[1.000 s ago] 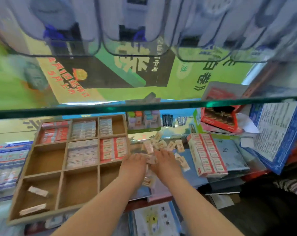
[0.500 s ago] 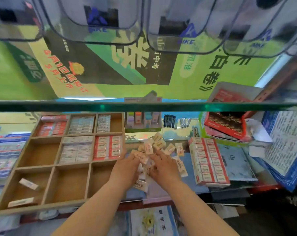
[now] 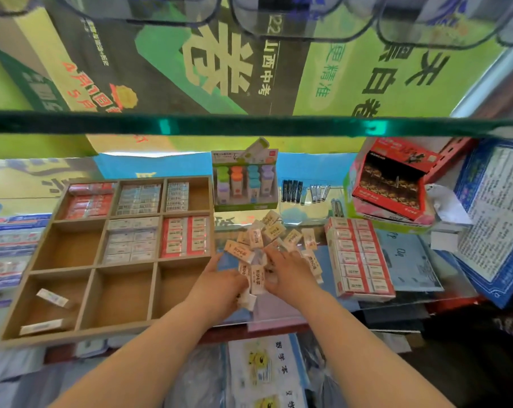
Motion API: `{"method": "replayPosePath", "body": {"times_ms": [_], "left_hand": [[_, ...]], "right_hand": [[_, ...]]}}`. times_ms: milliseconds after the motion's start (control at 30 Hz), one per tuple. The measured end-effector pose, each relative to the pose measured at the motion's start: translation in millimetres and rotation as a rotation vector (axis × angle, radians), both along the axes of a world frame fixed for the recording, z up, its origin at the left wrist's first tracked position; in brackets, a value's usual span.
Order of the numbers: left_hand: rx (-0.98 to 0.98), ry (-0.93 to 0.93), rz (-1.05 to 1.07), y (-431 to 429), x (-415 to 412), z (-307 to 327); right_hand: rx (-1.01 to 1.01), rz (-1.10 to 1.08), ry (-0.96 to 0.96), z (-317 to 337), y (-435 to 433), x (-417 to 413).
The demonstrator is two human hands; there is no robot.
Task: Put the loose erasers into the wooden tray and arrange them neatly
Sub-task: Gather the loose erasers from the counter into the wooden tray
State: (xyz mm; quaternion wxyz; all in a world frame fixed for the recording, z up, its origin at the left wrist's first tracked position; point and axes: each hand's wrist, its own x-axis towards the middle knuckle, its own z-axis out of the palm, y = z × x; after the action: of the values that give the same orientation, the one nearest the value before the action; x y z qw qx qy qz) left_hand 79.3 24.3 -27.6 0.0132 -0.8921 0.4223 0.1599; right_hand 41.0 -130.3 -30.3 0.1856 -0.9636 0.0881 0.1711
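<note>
While loose cream-wrapped rectangular erasers lie heaped just right of the gridded wooden tray (two white erasers sit in its near-left compartment), the left hand curls its fingers round a few. The right hand rests on the heap — its grip impossible to tell.

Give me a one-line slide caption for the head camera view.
Left hand and right hand gather loose erasers beside the partly filled wooden tray.
</note>
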Motion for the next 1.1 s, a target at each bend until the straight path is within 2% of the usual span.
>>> {"method": "replayPosePath", "body": {"times_ms": [200, 300, 433, 800, 1100], "left_hand": [[0.042, -0.020, -0.016, -6, -2, -7], [0.043, -0.016, -0.008, -7, -2, -7], [0.091, -0.006, -0.003, -10, -2, -7], [0.136, 0.035, -0.006, -13, 2, -7], [0.083, 0.050, 0.014, -11, 2, -4]], "right_hand": [[0.202, -0.194, 0.002, -2, 5, 1], [0.248, -0.324, -0.002, -3, 3, 1], [0.325, -0.393, -0.022, -3, 3, 1], [0.077, -0.266, 0.112, -3, 27, 14], [0.092, -0.339, 0.231, -3, 30, 24]]}}
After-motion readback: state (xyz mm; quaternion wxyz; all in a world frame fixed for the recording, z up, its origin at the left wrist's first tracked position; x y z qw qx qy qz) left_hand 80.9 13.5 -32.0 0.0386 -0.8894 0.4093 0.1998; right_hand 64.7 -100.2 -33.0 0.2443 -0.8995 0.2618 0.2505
